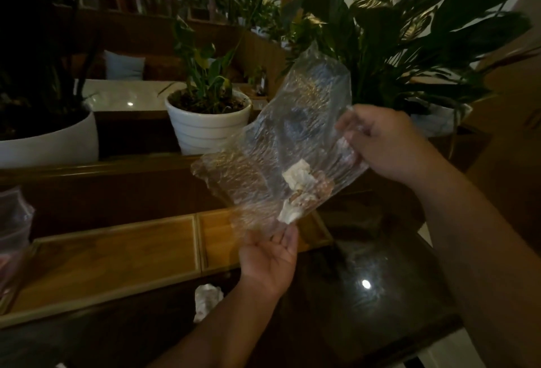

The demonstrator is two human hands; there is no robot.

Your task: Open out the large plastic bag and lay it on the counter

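A clear, crinkled plastic bag (281, 145) hangs in the air in front of me, with white crumpled paper scraps (295, 178) and brownish bits inside near its lower end. My right hand (386, 142) grips the bag's upper right edge with curled fingers. My left hand (270, 259) is below it, palm up, its fingertips touching the bag's bottom corner.
Below lies a dark glossy table (366, 294) with a wooden tray (117, 256) and a crumpled white tissue (206, 300). White plant pots (207, 124) and large-leafed plants (395, 31) stand behind on a wooden ledge. Another plastic bag (13, 230) shows at the left edge.
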